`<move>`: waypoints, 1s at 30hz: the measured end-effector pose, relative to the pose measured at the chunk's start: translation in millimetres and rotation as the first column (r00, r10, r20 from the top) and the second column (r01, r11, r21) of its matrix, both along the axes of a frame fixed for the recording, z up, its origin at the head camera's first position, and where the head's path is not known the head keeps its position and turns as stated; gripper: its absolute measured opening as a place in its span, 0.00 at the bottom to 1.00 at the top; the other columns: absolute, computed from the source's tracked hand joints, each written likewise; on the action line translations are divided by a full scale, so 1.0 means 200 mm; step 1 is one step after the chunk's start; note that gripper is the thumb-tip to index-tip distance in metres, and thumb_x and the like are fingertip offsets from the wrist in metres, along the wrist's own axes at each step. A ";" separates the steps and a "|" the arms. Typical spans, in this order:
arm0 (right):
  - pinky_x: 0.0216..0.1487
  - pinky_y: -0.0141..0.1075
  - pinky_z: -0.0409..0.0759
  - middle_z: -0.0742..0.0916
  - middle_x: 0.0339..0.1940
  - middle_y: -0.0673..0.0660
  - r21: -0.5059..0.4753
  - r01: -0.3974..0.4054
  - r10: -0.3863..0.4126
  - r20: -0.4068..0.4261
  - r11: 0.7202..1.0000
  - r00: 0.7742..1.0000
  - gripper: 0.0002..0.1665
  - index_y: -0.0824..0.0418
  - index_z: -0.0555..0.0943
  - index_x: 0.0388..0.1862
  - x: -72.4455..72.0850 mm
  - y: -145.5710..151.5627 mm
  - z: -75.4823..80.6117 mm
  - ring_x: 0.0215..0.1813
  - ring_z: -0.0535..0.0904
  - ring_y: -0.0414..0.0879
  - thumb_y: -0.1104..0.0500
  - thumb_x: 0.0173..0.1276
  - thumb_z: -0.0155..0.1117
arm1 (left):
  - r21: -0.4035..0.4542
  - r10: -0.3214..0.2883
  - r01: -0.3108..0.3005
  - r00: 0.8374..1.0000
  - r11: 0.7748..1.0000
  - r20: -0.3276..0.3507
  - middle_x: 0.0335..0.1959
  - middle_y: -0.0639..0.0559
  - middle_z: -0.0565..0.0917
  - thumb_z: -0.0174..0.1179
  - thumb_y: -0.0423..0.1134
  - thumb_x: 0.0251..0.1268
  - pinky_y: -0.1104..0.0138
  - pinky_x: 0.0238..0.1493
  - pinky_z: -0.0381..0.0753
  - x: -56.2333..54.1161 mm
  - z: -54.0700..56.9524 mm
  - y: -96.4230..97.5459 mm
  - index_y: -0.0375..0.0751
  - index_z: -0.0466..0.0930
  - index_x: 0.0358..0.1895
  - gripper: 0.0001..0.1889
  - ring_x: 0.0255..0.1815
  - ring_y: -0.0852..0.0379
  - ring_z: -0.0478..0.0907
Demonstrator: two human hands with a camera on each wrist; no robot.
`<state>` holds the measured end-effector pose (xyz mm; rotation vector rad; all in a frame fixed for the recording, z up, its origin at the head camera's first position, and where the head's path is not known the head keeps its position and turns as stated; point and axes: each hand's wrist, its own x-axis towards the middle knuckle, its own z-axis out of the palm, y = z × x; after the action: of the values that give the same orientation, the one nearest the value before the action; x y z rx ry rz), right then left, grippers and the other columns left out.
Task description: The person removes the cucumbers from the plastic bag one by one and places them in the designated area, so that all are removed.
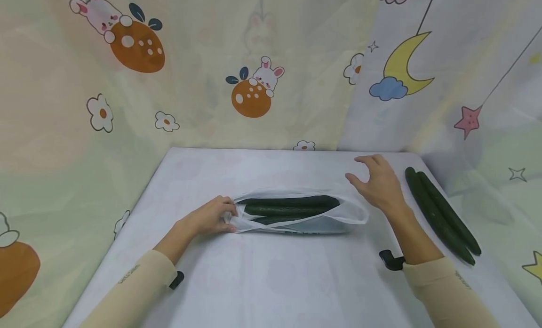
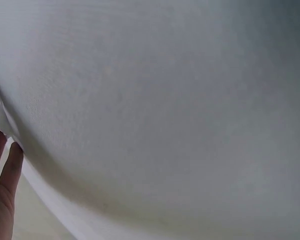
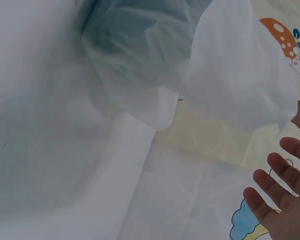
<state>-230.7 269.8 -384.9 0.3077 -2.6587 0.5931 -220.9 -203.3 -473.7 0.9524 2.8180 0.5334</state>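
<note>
A thin white plastic bag (image 1: 355, 214) lies mid-table with its mouth spread upward. Dark green cucumbers (image 1: 292, 206) lie lengthwise inside, seen through the opening. At the bag's left end my left hand (image 1: 216, 216) grips the edge, thumb at the near side and fingers at the far side. In the left wrist view, its fingers (image 2: 10, 170) show beside a fold of white film. Beyond the bag's right end, my right hand (image 1: 378, 184) is raised with thumb and fingers spread, holding nothing. The right wrist view shows the translucent bag (image 3: 230, 65) beside its extended fingers (image 3: 285, 172).
Two more cucumbers (image 1: 438, 220) lie side by side along the right edge of the white table (image 1: 262, 281). A printed cloth (image 1: 199, 83) with rabbits, oranges and flowers hangs behind the table and down its sides.
</note>
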 end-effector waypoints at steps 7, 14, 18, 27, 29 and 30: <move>0.64 0.65 0.73 0.78 0.64 0.69 -0.031 -0.004 0.004 0.003 1.000 1.000 0.30 0.65 0.77 0.65 -0.03 -0.08 0.01 0.66 0.74 0.68 0.53 0.69 0.71 | -0.016 0.019 -0.019 1.000 1.000 0.008 0.55 0.54 0.80 0.76 0.53 0.57 0.52 0.67 0.74 0.00 0.01 0.00 0.51 0.86 0.47 0.18 0.62 0.49 0.74; 0.64 0.63 0.73 0.81 0.61 0.67 -0.047 -0.078 0.076 -0.026 0.996 0.997 0.28 0.66 0.78 0.63 -0.03 -0.17 0.03 0.65 0.75 0.66 0.54 0.68 0.72 | -0.018 0.028 -0.028 0.999 0.999 0.026 0.56 0.55 0.80 0.76 0.53 0.57 0.52 0.67 0.74 0.00 0.01 0.01 0.52 0.86 0.47 0.17 0.63 0.50 0.74; 0.60 0.60 0.76 0.83 0.58 0.66 -0.055 -0.118 0.115 -0.049 0.991 0.992 0.27 0.66 0.79 0.61 -0.02 -0.22 0.03 0.60 0.77 0.63 0.55 0.68 0.73 | -0.018 0.035 -0.035 0.999 0.999 0.024 0.56 0.54 0.80 0.76 0.53 0.57 0.52 0.67 0.74 0.01 0.01 0.01 0.53 0.86 0.46 0.17 0.63 0.50 0.74; 0.37 0.46 0.79 0.86 0.38 0.63 -0.087 -0.230 0.210 -0.192 0.969 0.959 0.22 0.66 0.83 0.55 -0.03 -0.33 0.01 0.35 0.80 0.58 0.60 0.64 0.76 | -0.034 0.025 -0.025 1.000 0.999 0.004 0.56 0.55 0.78 0.75 0.52 0.59 0.54 0.65 0.76 0.01 0.00 0.00 0.53 0.84 0.47 0.17 0.62 0.51 0.73; 0.37 0.44 0.78 0.86 0.36 0.62 -0.088 -0.248 0.228 -0.195 0.965 0.954 0.22 0.66 0.83 0.54 -0.03 -0.36 0.01 0.34 0.79 0.57 0.60 0.64 0.76 | -0.031 0.018 -0.018 1.000 0.999 0.001 0.56 0.54 0.77 0.75 0.52 0.60 0.54 0.65 0.76 0.02 0.00 0.00 0.53 0.84 0.48 0.17 0.62 0.50 0.73; 0.37 0.44 0.79 0.86 0.36 0.62 -0.083 -0.255 0.236 -0.187 0.963 0.954 0.22 0.66 0.83 0.55 -0.03 -0.37 0.00 0.34 0.79 0.57 0.60 0.64 0.76 | -0.029 0.019 -0.019 1.000 0.999 -0.001 0.56 0.54 0.77 0.75 0.52 0.60 0.54 0.64 0.76 0.02 0.00 0.00 0.52 0.83 0.48 0.17 0.62 0.50 0.73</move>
<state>-237.2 195.5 -384.2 0.6364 -2.4268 0.7444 -216.1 -202.6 -474.3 0.9216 2.8297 0.4926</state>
